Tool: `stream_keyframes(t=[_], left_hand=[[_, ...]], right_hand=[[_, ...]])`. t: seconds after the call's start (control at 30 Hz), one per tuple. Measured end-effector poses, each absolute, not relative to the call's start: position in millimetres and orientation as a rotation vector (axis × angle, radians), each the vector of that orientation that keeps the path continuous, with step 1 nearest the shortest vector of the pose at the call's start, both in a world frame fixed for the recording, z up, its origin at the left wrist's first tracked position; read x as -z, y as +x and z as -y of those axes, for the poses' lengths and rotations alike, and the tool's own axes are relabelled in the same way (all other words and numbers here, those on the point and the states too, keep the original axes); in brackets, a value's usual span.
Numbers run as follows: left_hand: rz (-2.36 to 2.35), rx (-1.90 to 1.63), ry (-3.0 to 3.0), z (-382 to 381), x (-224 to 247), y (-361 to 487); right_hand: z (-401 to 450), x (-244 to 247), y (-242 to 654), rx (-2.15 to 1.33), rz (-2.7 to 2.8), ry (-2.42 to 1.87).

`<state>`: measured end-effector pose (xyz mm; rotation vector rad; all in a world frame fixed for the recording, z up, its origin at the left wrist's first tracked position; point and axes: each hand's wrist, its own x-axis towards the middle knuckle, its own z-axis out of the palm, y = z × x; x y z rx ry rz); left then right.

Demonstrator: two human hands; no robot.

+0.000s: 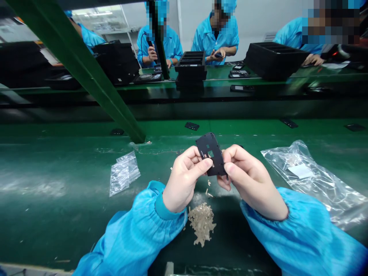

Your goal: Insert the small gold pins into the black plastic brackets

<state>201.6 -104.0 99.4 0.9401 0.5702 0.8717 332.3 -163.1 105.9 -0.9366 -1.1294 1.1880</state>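
Black panel: a thin black rectangular plate with cut-out openings (pixel 217 160), raised above the surface between both hands, tilted, its top edge uncovered.
Left grip: the left hand (pixel 184 176) grasps the plate by its left side, thumb on the near face, fingers behind.
Right grip: the right hand (pixel 253 178) grasps the plate's right edge between thumb and fingertips.
Scrap pile: a loose heap of beige flaky scraps (pixel 202 222) on the surface below the plate, between the forearms, just beside the left blue cuff (pixel 168 205).
Left room: a wide stretch of green surface (pixel 57 226) runs out past small clear plastic bags (pixel 124 174), which lie apart from the left hand.
Right room: narrower; a large crumpled clear plastic bag (pixel 322 191) lies close beside the right sleeve (pixel 313 230).
Far edge: a slanting green metal beam (pixel 94 84) meets the surface ahead, to the left; a small flat black piece (pixel 192 126) lies beyond the plate.
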Motion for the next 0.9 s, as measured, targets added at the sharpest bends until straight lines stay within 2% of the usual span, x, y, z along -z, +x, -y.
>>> stream_keyframes(t=[0.2,0.43,0.9], left_hand=[[-0.577,-0.915,0.95,104.8,-102.6,201.9],[-0.583,-0.881,0.863,107.6,-101.8,202.4],[-0.473,-0.762,0.641,117.5,-104.3,207.2]], right_hand=[[160.5,-104.7,330.4,-1.218,1.083,-0.899],[162.1,-97.7,327.2,-1.099,1.096,-0.934],[159.6,-80.6,323.3,-0.46,1.354,-1.132]])
